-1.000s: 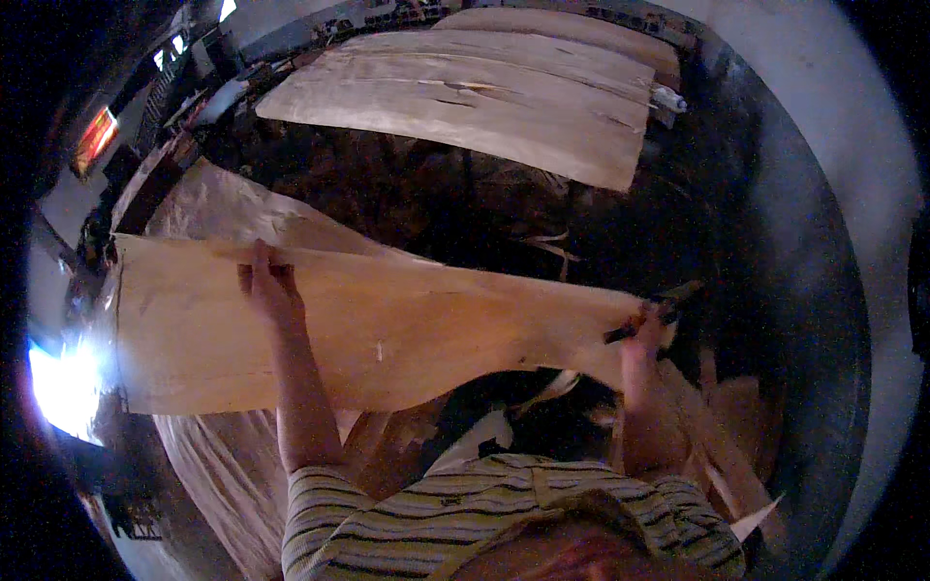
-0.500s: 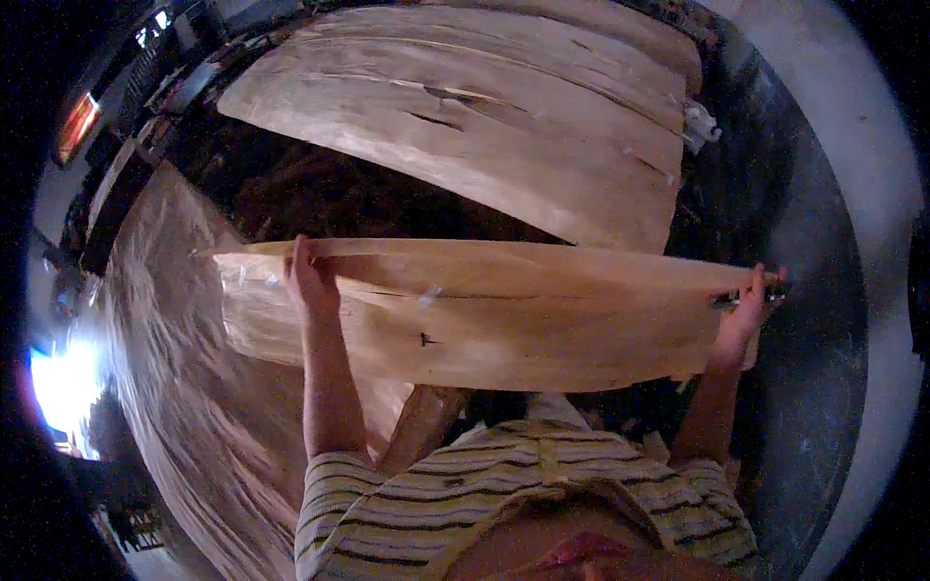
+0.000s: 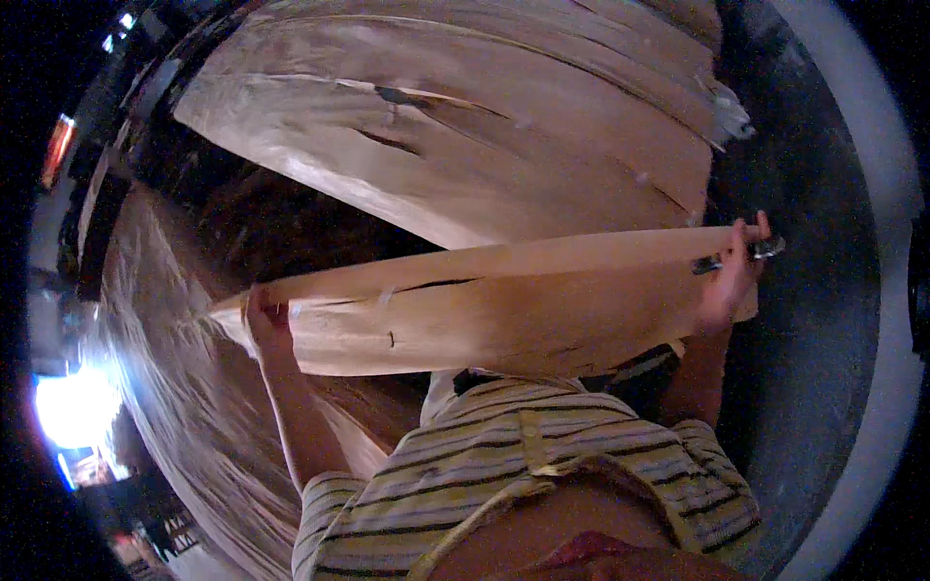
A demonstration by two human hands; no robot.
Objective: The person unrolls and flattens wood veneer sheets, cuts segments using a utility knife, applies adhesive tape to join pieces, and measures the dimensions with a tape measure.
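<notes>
Long, thin tan veneer sheet, held up between both hands in front of a pale shirt with dark stripes. Probably light and springy but brittle along the grain, judging by the dark split; best taken near both ends, clear of that crack. Left hand gripping the left end; right hand holding the right end plus a dark metallic hand tool. Beyond, broad pale split sheets.
</notes>
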